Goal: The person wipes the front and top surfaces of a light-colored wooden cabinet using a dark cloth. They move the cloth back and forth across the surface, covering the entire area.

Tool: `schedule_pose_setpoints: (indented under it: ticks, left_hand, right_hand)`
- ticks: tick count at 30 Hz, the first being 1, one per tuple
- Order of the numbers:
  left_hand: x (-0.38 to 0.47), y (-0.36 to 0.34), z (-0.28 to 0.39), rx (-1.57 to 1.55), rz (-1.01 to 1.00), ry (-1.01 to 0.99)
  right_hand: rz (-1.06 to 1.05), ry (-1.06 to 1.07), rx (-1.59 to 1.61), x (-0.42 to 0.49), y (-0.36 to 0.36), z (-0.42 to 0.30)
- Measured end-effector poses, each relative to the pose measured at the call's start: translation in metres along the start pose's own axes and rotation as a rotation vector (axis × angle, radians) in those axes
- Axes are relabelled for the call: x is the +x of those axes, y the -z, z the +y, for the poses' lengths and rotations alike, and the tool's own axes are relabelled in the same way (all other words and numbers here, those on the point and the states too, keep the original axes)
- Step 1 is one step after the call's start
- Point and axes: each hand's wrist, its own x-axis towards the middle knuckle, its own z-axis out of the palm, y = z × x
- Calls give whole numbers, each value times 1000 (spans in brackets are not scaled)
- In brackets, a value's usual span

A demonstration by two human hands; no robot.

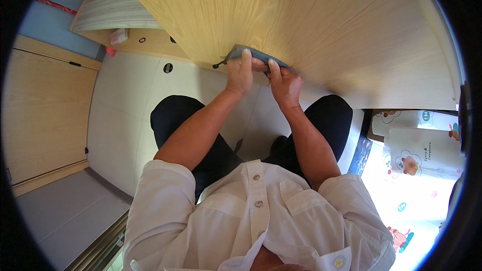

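Observation:
Both my hands are at the lower edge of a large wood-grain panel (263, 7), which looks like a door. My left hand (240, 73) grips the left part of a dark grey strip (260, 53), thumb laid over its upper side. Farther right, my right hand (285, 86) pinches the same strip, its thumb pointing up along it. The strip lies close against the panel; its material cannot be told. A short black cord-like piece (216, 66) sticks out at its left end. My fingers hide much of the strip's underside.
My knees (177, 109) are spread on either side over pale floor tiles (116, 90). A round black-rimmed disc (168, 68) lies on the floor. Left are a shelf unit (113, 7) and a wooden cabinet door (52, 109); right, a white printed cover (410, 150).

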Motion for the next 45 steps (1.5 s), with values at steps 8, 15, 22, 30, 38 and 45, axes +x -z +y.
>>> schedule_pose_setpoints:
  ticks: [8,15,22,30,38,45]
  left_hand:
    - [0,1,-3,-55,-16,5]
    - [1,2,4,-163,-7,49]
    - [-1,5,12,-233,-7,100]
    - [4,8,4,-451,-65,173]
    - [6,12,6,-466,-111,170]
    - [5,12,8,-441,-84,196]
  right_hand:
    - [-3,15,-6,0,-1,4]
    - [-6,12,-18,0,0,5]
    - [12,21,-36,1,1,0]
    - [-25,-18,-18,1,4,-5]
    - [-20,-15,-40,2,3,-5]
    - [3,16,-40,1,1,-2]
